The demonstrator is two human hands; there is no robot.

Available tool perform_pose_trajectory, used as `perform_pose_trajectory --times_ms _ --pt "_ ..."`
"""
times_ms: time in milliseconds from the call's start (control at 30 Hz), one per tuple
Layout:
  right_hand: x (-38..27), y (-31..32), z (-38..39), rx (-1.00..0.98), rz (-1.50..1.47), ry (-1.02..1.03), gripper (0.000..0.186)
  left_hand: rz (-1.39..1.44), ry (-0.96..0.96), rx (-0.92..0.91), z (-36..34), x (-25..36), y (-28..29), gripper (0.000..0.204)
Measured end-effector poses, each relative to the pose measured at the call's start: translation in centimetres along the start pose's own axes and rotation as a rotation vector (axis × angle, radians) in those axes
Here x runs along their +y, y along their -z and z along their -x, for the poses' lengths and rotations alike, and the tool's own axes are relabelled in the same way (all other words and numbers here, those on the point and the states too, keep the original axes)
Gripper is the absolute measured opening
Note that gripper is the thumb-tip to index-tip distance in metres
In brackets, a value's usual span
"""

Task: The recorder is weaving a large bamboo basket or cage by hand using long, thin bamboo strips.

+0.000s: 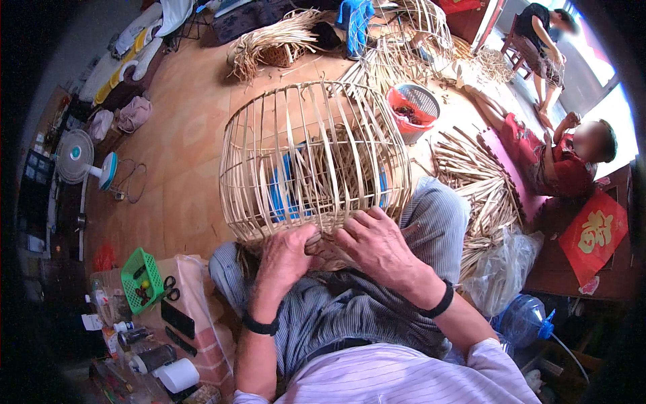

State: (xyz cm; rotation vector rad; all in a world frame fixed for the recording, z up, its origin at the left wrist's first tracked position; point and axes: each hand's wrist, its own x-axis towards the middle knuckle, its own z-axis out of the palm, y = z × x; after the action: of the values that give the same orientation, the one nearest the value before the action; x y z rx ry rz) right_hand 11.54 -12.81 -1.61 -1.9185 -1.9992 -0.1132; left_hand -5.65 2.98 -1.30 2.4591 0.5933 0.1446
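A large open-weave basket of pale split strips stands against my knees, its near edge toward me. My left hand is closed at that near edge, its fingers curled over the woven strips. Close beside it, my right hand also grips the edge, with fingertips bent over the rim. The strip ends between my hands are mostly hidden by my fingers. Through the ribs I see something blue and a bundle of loose strips inside or behind the basket.
Loose strips lie on the floor at right, near a grey bucket with a red bag. A person in red sits beyond; another sits farther back. At left are a fan, green basket, scissors and phone.
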Motion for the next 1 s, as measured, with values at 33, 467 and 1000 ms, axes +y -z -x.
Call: perform_pose_trajectory --times_ms 33,467,1000 --pt "0.1 -0.3 -0.4 0.021 -0.007 0.007 0.021 -0.005 -0.023 -0.010 -0.4 -0.3 0.6 0.037" --pt "1.1 0.1 3.1 -0.031 -0.250 -0.205 0.021 0.080 -0.079 -0.052 -0.1 -0.6 1.1 0.062" --pt "2.3 -2.7 4.8 -0.004 -0.431 -0.369 0.015 0.310 -0.037 -0.060 -0.7 -1.6 2.5 0.030"
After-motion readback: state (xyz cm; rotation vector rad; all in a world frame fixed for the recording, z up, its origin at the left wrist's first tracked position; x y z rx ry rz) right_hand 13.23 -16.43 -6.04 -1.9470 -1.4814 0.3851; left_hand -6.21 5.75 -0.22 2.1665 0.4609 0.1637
